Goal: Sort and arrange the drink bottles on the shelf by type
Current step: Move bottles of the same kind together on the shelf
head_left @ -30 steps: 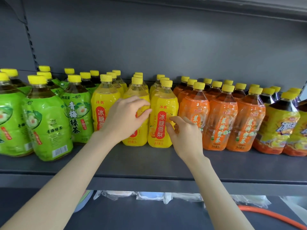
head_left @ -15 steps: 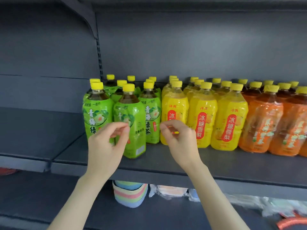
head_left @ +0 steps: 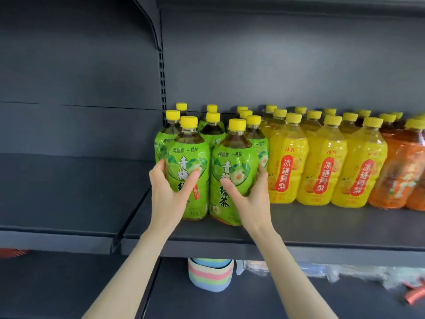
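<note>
One head cam – faces fwd, slightly down at shelf [head_left: 322, 224] – close up

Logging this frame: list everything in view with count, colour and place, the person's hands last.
green tea bottles: about nine by caps, green labels, yellow caps, left end of the shelf
yellow bottles: three in front, more behind, yellow, right of the green ones
orange bottles: at least two, orange, far right, cut off by the frame
shelf: one, dark grey, under all the bottles
striped item: one, pastel stripes, below the shelf
clear-wrapped packs: count unclear, below the shelf, right of the striped item
left hand: one, grips the left front green bottle
right hand: one, grips the right front green bottle
</note>
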The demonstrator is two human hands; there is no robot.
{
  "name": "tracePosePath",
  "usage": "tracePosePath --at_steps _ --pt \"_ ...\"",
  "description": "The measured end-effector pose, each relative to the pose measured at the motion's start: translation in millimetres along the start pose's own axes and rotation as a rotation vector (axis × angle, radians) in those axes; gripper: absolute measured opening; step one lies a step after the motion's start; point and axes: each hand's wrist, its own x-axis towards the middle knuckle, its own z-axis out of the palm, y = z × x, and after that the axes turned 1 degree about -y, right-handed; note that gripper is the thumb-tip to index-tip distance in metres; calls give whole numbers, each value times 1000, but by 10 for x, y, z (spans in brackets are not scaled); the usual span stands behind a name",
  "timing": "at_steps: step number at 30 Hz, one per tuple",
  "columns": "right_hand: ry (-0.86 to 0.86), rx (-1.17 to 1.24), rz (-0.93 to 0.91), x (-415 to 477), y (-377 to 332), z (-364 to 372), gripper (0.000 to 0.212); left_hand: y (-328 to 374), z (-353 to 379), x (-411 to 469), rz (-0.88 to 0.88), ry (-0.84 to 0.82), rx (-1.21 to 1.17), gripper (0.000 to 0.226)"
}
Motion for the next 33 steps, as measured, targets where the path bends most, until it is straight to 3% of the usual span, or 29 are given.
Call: tracePosePath --at_steps 6,11,16,24,33 --pt "101 28 0 17 128 131 103 -139 -72 151 -103 -143 -115 65" --pt "112 48 -16 23 137 139 96 -167 -207 316 -82 -194 30 64" --pt "135 23 -33 23 120 167 99 -262 -401 421 -76 -169 16 76" --pt "200 -23 -69 52 72 371 101 -428 -534 601 -76 -382 -197 105" --pt "220 -24 -82 23 47 417 93 -535 -397 802 -35 -380 -260 76"
